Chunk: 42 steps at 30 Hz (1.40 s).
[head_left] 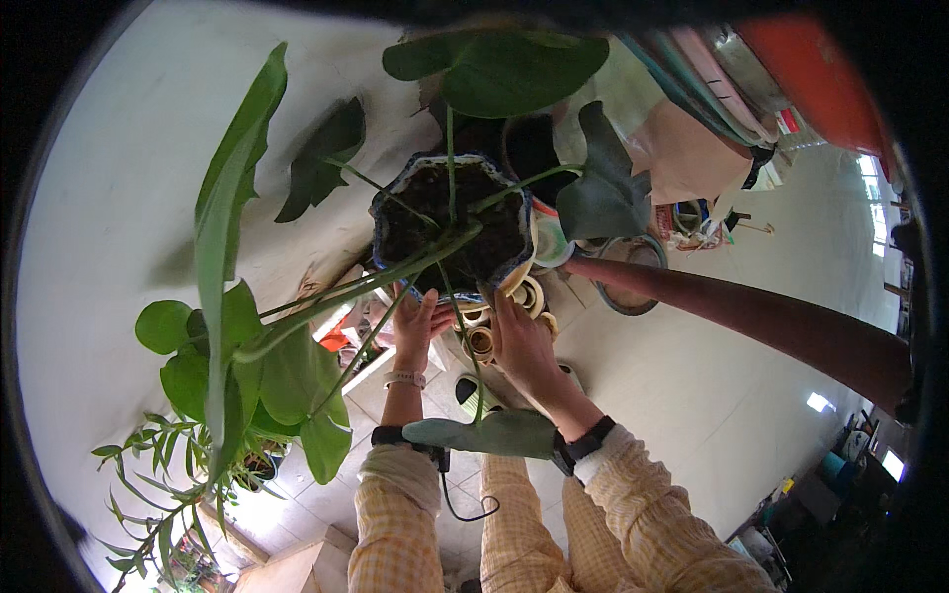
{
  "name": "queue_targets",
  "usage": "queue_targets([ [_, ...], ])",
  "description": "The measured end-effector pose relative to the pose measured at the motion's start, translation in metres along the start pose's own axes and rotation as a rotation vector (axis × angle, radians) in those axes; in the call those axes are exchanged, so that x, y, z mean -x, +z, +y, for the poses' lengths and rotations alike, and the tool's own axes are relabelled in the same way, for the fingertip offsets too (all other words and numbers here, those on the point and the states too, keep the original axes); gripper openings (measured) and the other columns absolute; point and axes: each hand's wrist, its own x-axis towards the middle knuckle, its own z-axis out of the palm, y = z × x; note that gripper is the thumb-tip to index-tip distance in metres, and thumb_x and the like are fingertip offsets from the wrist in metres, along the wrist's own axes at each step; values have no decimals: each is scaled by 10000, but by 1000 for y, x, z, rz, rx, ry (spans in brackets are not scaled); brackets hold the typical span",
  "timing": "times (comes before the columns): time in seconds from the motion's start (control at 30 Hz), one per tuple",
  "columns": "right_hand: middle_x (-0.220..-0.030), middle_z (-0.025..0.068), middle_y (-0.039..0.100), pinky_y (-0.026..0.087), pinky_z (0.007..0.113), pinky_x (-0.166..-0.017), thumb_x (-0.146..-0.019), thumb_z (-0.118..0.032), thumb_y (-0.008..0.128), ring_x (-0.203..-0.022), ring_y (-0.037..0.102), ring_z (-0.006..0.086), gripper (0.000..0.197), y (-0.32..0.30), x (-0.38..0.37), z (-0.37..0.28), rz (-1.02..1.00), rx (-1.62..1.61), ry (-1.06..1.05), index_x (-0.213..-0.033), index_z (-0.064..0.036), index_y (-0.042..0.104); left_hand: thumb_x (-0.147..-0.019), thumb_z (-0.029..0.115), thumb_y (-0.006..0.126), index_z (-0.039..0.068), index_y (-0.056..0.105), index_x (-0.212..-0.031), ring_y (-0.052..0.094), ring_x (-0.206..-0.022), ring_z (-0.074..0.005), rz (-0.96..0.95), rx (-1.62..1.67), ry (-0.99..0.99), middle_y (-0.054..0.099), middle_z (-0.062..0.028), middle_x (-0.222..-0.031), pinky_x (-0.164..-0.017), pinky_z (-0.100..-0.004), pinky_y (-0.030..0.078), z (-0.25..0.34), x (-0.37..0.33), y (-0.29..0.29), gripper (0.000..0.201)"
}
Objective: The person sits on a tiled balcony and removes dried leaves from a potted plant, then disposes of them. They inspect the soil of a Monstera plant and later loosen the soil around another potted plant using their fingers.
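Observation:
A large-leaved plant (432, 259) with long green stems grows from dark soil in a blue-and-white flowerpot (521, 267) with a scalloped rim. Just below the pot's near rim, my left hand (417, 324) is open, palm turned up and fingers apart. My right hand (521, 341) is at the near right rim, its fingers closed around something small and dark that I cannot make out against the soil. One grey-green leaf (484, 435) hangs over my wrists and hides part of them.
Several stacked small pots (481, 341) stand on the tiled floor below. A reddish-brown pole (741, 311) slants in from the right toward a round basin (633, 282). Another leafy plant (163, 494) is at lower left, and folded fabrics (692, 94) hang at upper right.

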Motion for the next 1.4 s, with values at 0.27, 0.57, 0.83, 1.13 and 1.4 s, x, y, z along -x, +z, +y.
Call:
queue_targets([
  [0.27, -876, 197, 577, 485, 428, -557, -861, -133, 501, -704, 592, 355, 376, 22, -2, -1, -32, -8, -130, -1211, -8, 442, -853, 316, 592, 116, 56, -1402, 651, -669, -200, 29, -81, -7, 634, -120, -785, -603, -311, 554, 3, 2, 0, 793],
  [0.57, -824, 165, 572, 486, 401, -523, -840, -106, 502, -652, 594, 326, 368, -2, -7, 15, -10, 125, -64, -1196, -21, 470, -844, 329, 602, 103, 6, -1398, 634, -621, -173, 17, -91, 27, 622, -97, -765, -563, -294, 547, -1, -2, -2, 844],
  [0.83, -838, 162, 590, 472, 433, -555, -810, -112, 513, -666, 592, 323, 374, -19, -39, 40, 149, 159, 0, -1170, -11, 500, -835, 358, 608, 102, -37, -1400, 634, -638, -177, 17, -108, 5, 625, -110, -824, -573, -294, 544, 2, -2, -3, 895],
  [1.13, -798, 182, 581, 475, 427, -513, -833, -153, 510, -611, 586, 323, 400, -11, -31, 36, 61, 175, -155, -1207, -21, 463, -840, 351, 605, 112, -31, -1409, 628, -669, -166, 45, -147, -20, 609, -99, -870, -566, -293, 534, -3, -5, -6, 886],
  [1.4, -832, 185, 592, 485, 411, -548, -843, -92, 502, -661, 586, 348, 346, -2, -20, 22, 27, 48, -132, -1181, -24, 480, -854, 323, 592, 109, -2, -1411, 621, -654, -160, 59, -175, 25, 585, -92, -852, -556, -282, 533, -6, -8, -8, 843],
])
